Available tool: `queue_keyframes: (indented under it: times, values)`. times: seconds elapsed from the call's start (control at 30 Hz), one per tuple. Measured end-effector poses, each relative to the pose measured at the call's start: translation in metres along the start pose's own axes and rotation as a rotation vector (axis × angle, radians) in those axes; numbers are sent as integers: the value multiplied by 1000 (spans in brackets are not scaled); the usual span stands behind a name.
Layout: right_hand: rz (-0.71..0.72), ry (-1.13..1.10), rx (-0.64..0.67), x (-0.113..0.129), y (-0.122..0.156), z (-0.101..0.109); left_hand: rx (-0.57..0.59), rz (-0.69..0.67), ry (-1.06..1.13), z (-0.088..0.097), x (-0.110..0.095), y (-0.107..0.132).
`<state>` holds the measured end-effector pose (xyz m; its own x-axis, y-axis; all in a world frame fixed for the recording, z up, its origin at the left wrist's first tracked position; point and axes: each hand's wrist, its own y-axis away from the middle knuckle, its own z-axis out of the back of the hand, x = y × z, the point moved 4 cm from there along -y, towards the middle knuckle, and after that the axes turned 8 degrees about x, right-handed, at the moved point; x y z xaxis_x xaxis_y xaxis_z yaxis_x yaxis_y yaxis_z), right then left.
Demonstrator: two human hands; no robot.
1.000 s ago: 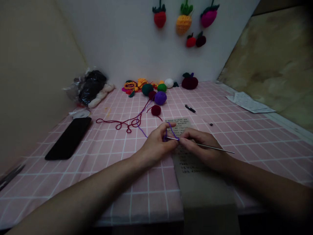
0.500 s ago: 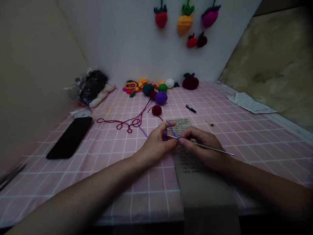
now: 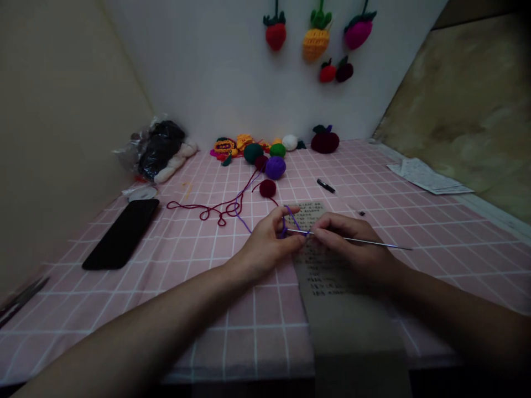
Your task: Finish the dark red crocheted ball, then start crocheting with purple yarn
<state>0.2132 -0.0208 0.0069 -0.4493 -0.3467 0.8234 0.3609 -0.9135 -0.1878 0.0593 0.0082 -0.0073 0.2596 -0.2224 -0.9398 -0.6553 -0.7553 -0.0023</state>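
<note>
My left hand (image 3: 263,246) is closed on purple yarn (image 3: 293,218), which passes over its raised index finger. My right hand (image 3: 352,240) pinches a thin metal crochet hook (image 3: 384,244), whose long shaft sticks out to the right. Between the two hands, the hook's front end meets the purple yarn near my left thumb. Any stitches there are too small to make out. From my left hand a strand runs back toward a purple yarn ball (image 3: 275,167). Under the hands lies a long cardboard strip (image 3: 352,326) with handwriting.
A dark red yarn ball (image 3: 267,188) and a loose red strand (image 3: 191,207) lie beyond my hands. To the left is a black phone (image 3: 122,235); to the right, a pen (image 3: 326,186) and papers (image 3: 427,176). Crocheted fruits (image 3: 316,44) hang on the wall.
My right hand has shifted slightly right, drawing the crochet hook along with it. The hook lies flatter, and the gap between the hands is wider. My left hand has barely moved.
</note>
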Motion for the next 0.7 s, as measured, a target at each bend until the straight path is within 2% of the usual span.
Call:
queue_keyframes:
  times: [0.17, 0.43, 0.7]
  values:
    - [-35, -86, 11, -3, -4, 3, -6, 39, -29, 2, 1, 1]
    - [-72, -327, 19, -16, -6, 7, -42, 17, -160, 1, -7, 2]
    - [-176, -540, 41, -18, -6, 8, -60, 11, -235, 2, -7, 1]
